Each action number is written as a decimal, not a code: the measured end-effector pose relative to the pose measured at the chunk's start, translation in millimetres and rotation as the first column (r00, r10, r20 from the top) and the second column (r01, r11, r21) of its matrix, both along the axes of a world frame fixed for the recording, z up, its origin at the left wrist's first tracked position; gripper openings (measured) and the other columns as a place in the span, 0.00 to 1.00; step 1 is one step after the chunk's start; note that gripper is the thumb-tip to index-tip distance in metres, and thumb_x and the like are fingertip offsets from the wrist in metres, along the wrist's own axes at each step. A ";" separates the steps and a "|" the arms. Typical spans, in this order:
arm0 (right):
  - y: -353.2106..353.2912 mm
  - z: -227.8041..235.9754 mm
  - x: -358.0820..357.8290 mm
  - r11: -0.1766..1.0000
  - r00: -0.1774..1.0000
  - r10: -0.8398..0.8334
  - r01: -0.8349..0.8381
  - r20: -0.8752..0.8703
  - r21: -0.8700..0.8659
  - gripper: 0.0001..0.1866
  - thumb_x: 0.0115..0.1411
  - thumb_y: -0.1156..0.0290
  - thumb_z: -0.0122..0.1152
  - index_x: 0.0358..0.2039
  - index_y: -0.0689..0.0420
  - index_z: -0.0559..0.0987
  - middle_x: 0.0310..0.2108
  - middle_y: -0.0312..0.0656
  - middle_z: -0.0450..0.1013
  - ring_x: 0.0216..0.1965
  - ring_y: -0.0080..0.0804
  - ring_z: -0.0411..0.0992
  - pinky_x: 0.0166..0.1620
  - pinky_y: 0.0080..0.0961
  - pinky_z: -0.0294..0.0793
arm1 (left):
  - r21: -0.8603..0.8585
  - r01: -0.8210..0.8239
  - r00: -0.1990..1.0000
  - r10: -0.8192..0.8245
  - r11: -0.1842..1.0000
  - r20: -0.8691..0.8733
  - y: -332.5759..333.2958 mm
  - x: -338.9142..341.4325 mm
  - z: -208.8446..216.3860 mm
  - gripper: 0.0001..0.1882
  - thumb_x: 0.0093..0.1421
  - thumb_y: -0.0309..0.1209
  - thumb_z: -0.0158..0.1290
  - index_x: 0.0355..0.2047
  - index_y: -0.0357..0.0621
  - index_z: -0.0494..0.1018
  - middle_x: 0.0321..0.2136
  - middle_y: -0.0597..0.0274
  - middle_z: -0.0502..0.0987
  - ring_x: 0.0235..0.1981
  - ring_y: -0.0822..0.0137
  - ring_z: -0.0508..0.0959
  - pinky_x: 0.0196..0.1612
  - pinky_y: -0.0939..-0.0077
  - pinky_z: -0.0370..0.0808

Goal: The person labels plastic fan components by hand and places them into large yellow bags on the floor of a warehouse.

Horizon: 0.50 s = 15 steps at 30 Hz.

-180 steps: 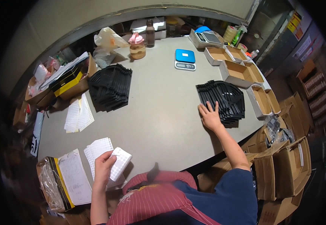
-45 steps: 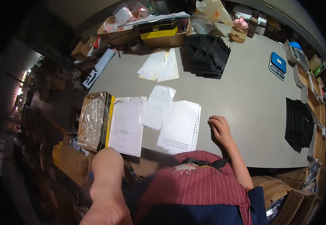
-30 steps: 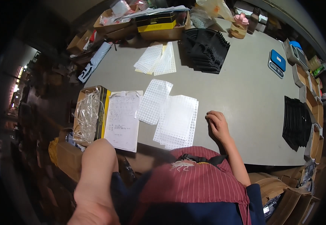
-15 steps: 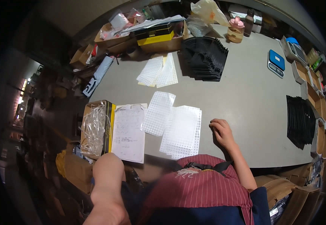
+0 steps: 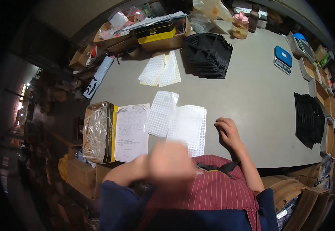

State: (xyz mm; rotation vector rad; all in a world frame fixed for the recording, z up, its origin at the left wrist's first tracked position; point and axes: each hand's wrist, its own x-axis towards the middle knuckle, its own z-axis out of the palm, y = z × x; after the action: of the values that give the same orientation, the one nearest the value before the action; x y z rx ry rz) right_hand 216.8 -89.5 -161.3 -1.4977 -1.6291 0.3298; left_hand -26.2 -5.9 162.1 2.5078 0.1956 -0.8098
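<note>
My left hand (image 5: 171,161) is raised in front of my body, smeared by motion. Its fingers cannot be made out. It overlaps the lower edge of white sheets (image 5: 188,125) printed with rows of small grey dots, perhaps stickers. Another dotted sheet (image 5: 162,113) lies partly beside them, next to a handwritten page (image 5: 131,133). On the grey table (image 5: 260,115), to the right of the sheets, rests my right hand (image 5: 228,131). Its fingers are loosely bent, open, with nothing seen in them.
A box of clear plastic strips (image 5: 97,133) stands at the left. Further back lie more dotted sheets (image 5: 169,69) and stacked black parts (image 5: 210,56). A blue scale (image 5: 283,57), black pieces (image 5: 308,119) and cardboard trays (image 5: 323,96) line the right side. A pink-lidded jar (image 5: 240,29) stands behind.
My left arm has swung from the lower left toward the middle, bringing the hand into view before the sheets. My right hand stays on the table. The view has shifted slightly.
</note>
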 end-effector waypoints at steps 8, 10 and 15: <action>1.7 6.8 -4.3 0.999 0.999 0.034 -0.034 -0.005 0.016 0.14 0.54 0.85 0.58 0.41 0.59 0.80 0.47 0.44 0.76 0.50 0.48 0.73 0.54 0.40 0.72 | 0.196 -0.771 0.621 0.645 0.606 0.445 98.0 -68.3 -256.4 0.22 0.61 0.27 0.50 0.56 0.38 0.74 0.33 0.38 0.80 0.39 0.38 0.79 0.46 0.47 0.78; 1.1 5.1 -3.9 0.999 0.999 0.039 -0.039 0.000 0.020 0.14 0.55 0.85 0.58 0.42 0.60 0.79 0.47 0.44 0.76 0.50 0.48 0.73 0.55 0.40 0.72 | 0.185 -0.780 0.610 0.662 0.597 0.436 96.9 -72.3 -262.4 0.26 0.61 0.29 0.53 0.60 0.37 0.70 0.40 0.40 0.79 0.46 0.41 0.77 0.52 0.47 0.74; 1.1 12.8 -13.5 0.999 0.988 0.052 -0.050 0.144 -0.019 0.17 0.58 0.76 0.62 0.49 0.58 0.78 0.52 0.45 0.75 0.53 0.48 0.71 0.59 0.42 0.69 | 0.290 -0.901 0.433 0.703 0.322 0.565 122.3 -100.6 -288.2 0.47 0.56 0.44 0.65 0.69 0.35 0.57 0.64 0.39 0.64 0.66 0.39 0.59 0.69 0.42 0.49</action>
State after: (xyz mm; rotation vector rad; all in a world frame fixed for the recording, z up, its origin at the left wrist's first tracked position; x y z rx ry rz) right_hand 203.3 -88.5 -148.5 -1.5233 -1.7850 0.2669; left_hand -126.8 116.3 -126.1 2.4284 1.6793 0.1974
